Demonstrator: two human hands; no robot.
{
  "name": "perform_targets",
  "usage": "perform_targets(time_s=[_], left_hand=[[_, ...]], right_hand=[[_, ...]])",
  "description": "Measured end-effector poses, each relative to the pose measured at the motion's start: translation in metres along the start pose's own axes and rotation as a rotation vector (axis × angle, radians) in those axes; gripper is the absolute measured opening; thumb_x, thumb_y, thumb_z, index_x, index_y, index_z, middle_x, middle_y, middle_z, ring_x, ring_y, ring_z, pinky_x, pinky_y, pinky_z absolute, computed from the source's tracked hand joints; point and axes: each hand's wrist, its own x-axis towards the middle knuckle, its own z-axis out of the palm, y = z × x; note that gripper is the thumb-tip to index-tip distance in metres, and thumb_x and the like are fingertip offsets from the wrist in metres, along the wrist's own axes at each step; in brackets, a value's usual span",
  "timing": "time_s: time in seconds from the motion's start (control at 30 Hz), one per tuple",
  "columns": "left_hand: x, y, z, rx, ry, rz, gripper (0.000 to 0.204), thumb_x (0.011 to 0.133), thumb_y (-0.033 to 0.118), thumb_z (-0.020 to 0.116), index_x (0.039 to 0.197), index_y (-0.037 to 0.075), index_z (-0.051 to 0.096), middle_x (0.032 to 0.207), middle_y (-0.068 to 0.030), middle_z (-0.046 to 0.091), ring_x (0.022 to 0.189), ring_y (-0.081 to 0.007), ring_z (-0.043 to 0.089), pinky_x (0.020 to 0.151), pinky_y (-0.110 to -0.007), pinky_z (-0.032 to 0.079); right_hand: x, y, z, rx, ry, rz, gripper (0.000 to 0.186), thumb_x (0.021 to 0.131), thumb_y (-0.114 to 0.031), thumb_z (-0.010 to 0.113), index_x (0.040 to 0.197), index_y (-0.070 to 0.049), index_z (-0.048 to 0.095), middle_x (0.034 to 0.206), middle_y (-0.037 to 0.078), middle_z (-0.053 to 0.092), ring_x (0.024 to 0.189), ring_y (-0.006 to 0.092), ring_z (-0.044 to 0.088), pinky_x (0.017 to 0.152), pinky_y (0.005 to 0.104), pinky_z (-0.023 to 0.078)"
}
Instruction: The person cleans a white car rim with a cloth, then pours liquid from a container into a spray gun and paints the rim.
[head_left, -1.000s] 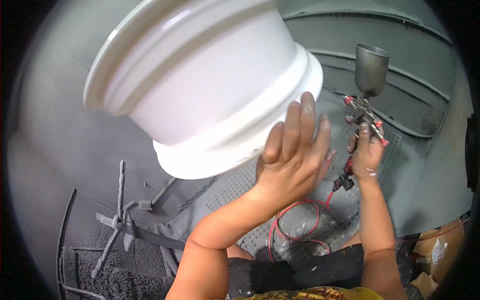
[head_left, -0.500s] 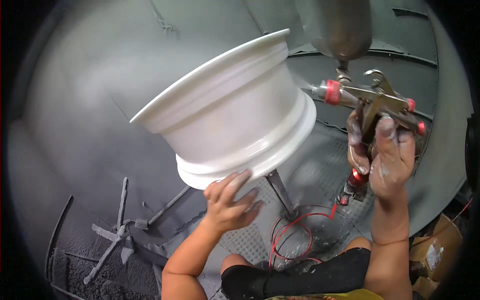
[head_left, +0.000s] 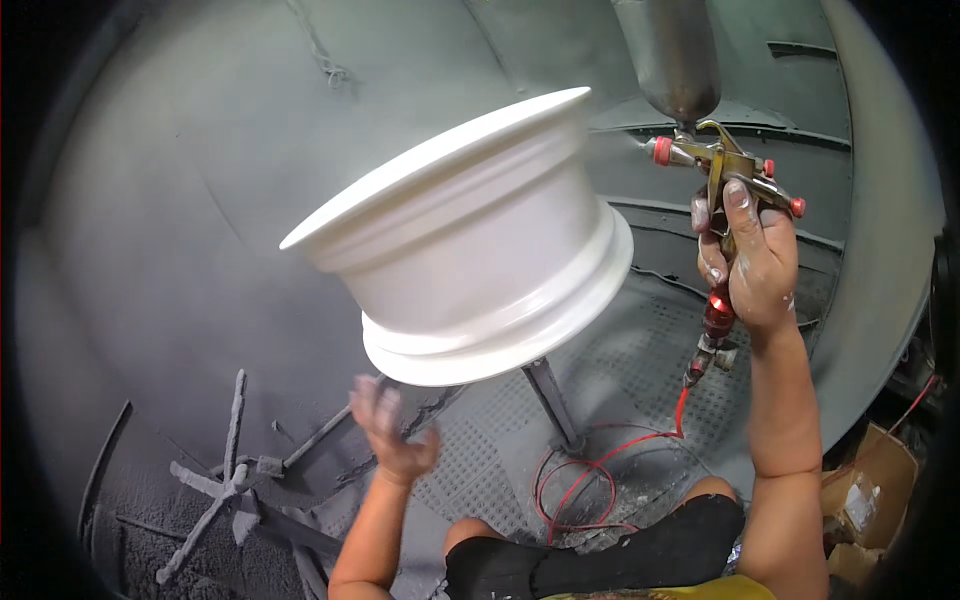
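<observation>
A white wheel rim (head_left: 480, 250) sits tilted on a metal stand post (head_left: 552, 405), its upper flange slanting up to the right. My right hand (head_left: 755, 255) is wrapped round the handle of a spray gun (head_left: 720, 165) with red knobs and a metal cup (head_left: 680, 70) on top. Its nozzle points left toward the rim's side, with faint mist in front. Below the rim's lower edge, my left hand (head_left: 393, 432) is raised with its fingers spread, slightly blurred, apart from the rim and holding nothing.
From the gun's handle a red hose (head_left: 615, 460) runs down and coils on the dimpled floor (head_left: 470, 470). At the lower left stands a paint-crusted cross-shaped stand (head_left: 222, 485). An open cardboard box (head_left: 880, 480) is at the lower right. The curved grey booth wall (head_left: 160, 230) surrounds the work.
My left hand has left the rim's lower edge and moved left. My right hand has carried the spray gun up and away. The rim looks slightly turned.
</observation>
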Motion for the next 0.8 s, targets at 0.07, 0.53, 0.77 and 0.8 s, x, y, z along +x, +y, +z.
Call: perform_targets(time_s=[0.07, 0.53, 0.77, 0.8], left_hand=[[0.004, 0.032, 0.005, 0.001, -0.061, 0.247, 0.079, 0.071, 0.020, 0.074, 0.142, 0.008, 0.042, 0.152, -0.0247, 0.035, 0.148, -0.0409, 0.025, 0.120, -0.058, 0.012], [-0.006, -0.132, 0.052, 0.146, -0.350, -0.544, 0.070, 0.090, 0.028, 0.066, 0.147, -0.001, 0.038, 0.153, -0.0247, 0.037, 0.146, -0.0387, 0.029, 0.118, -0.057, 0.018], [0.029, -0.151, 0.001, -0.678, -0.024, -1.199, 0.070, 0.103, 0.052, 0.042, 0.151, 0.001, 0.036, 0.157, -0.0212, 0.033, 0.147, -0.0345, 0.029, 0.119, -0.050, 0.020], [0.033, -0.148, -0.003, -0.725, -0.004, -1.226, 0.069, 0.104, 0.051, 0.038, 0.149, -0.001, 0.037, 0.157, -0.0213, 0.034, 0.147, -0.0336, 0.030, 0.118, -0.050, 0.021]], right_hand=[[0.002, -0.002, 0.000, -0.014, 0.000, -0.006, 0.032, 0.105, -0.031, 0.051, 0.118, -0.002, 0.057, 0.080, 0.005, 0.058, 0.050, 0.0049, 0.041, 0.044, 0.0196, 0.033], [0.007, -0.020, 0.008, -0.065, 0.010, -0.016, 0.032, 0.105, -0.032, 0.052, 0.112, -0.002, 0.059, 0.079, 0.005, 0.058, 0.049, 0.0046, 0.041, 0.043, 0.0204, 0.033], [0.007, -0.022, 0.004, -0.152, 0.033, -0.011, 0.032, 0.105, -0.033, 0.052, 0.113, -0.003, 0.060, 0.080, 0.004, 0.059, 0.049, 0.0047, 0.041, 0.043, 0.0209, 0.033], [0.008, -0.022, 0.004, -0.145, 0.037, -0.012, 0.032, 0.105, -0.033, 0.052, 0.114, -0.003, 0.060, 0.080, 0.004, 0.059, 0.049, 0.0047, 0.041, 0.043, 0.0211, 0.033]])
